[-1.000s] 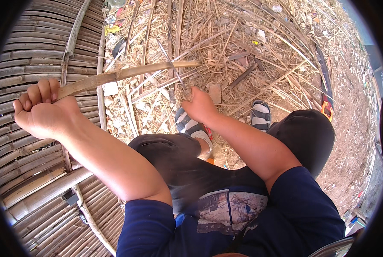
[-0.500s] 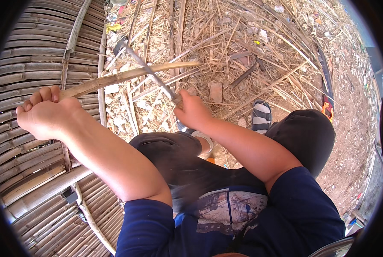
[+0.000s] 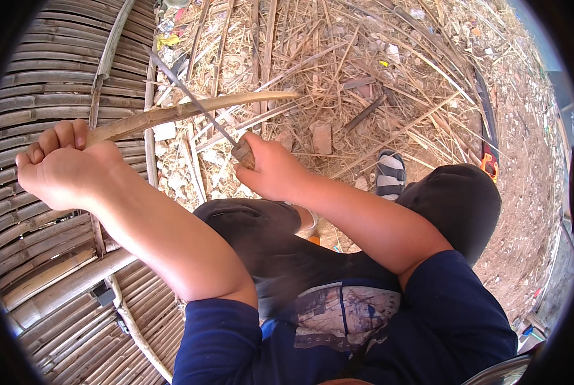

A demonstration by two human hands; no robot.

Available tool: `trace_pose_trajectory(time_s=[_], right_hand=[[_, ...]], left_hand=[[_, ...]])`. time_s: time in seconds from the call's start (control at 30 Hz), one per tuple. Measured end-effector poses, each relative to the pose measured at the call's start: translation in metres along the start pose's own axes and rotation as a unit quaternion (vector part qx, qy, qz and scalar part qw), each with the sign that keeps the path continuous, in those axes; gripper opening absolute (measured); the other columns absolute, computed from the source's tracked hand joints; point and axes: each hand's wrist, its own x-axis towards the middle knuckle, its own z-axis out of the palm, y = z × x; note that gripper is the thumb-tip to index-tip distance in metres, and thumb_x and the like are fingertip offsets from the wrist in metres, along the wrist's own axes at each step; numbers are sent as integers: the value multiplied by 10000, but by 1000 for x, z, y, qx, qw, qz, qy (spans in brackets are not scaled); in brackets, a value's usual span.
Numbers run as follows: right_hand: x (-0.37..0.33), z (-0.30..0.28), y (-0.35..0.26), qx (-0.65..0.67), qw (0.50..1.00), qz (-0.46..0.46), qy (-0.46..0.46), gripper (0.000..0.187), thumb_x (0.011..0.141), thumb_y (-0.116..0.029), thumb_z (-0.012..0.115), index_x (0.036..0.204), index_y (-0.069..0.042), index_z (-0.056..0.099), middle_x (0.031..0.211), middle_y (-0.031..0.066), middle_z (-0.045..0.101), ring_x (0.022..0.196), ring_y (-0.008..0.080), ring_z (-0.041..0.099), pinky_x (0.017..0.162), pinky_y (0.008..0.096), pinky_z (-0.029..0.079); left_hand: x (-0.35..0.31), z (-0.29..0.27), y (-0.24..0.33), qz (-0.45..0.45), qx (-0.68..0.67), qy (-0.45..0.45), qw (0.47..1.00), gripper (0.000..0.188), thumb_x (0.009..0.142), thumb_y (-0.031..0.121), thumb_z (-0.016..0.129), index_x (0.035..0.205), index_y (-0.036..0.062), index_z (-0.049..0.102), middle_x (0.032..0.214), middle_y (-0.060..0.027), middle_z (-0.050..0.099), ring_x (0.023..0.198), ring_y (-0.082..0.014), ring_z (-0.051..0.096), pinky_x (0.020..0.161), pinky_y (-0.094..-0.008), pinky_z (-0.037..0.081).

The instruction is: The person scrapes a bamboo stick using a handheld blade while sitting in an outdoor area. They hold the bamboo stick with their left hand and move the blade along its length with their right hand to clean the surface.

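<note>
My left hand (image 3: 72, 163) is closed around the near end of a curved, split bamboo piece (image 3: 165, 115), which reaches out to the right over the ground. In my closed right hand (image 3: 274, 168) is the wooden handle of a long-bladed knife (image 3: 179, 82). Its narrow dark blade points up and left and crosses over the middle of the bamboo. Whether the edge touches the bamboo, I cannot tell.
A bamboo-slat wall or platform (image 3: 49, 102) fills the left side. Straw, splinters and long bamboo strips (image 3: 267, 51) litter the ground, with a broken brick (image 3: 322, 138) among them. A handsaw with an orange handle (image 3: 490, 165) lies right of my sandalled foot (image 3: 390, 174).
My right hand has moved left and slightly down with the knife, and the blade now crosses the bamboo nearer my left hand. My left hand has shifted slightly left.
</note>
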Motion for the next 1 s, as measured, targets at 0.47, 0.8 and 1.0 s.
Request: trace_pose_trajectory(time_s=[0.47, 0.8, 1.0], right_hand=[[3, -5, 27, -34, 991, 86, 97, 328, 783, -182, 653, 1001, 33, 535, 720, 191, 634, 692, 376, 642, 654, 438, 491], [-1, 2, 19, -3, 998, 15, 65, 333, 798, -172, 652, 1009, 52, 523, 735, 217, 627, 706, 370, 641, 656, 446, 482], [5, -10, 41, -34, 980, 169, 96, 375, 783, -175, 639, 1039, 78, 534, 766, 245, 629, 736, 385, 640, 672, 450, 483]], left_hand=[[-4, 3, 3, -12, -12, -46, 999, 228, 930, 151, 356, 714, 130, 285, 594, 11, 235, 507, -128, 198, 477, -288, 177], [-4, 2, 4, -25, -16, -64, 998, 243, 943, 163, 338, 707, 132, 290, 589, 11, 220, 513, -123, 193, 494, -290, 190], [-6, 3, 5, -17, -5, -50, 999, 241, 941, 174, 347, 710, 130, 296, 585, 12, 232, 514, -124, 186, 497, -292, 195]])
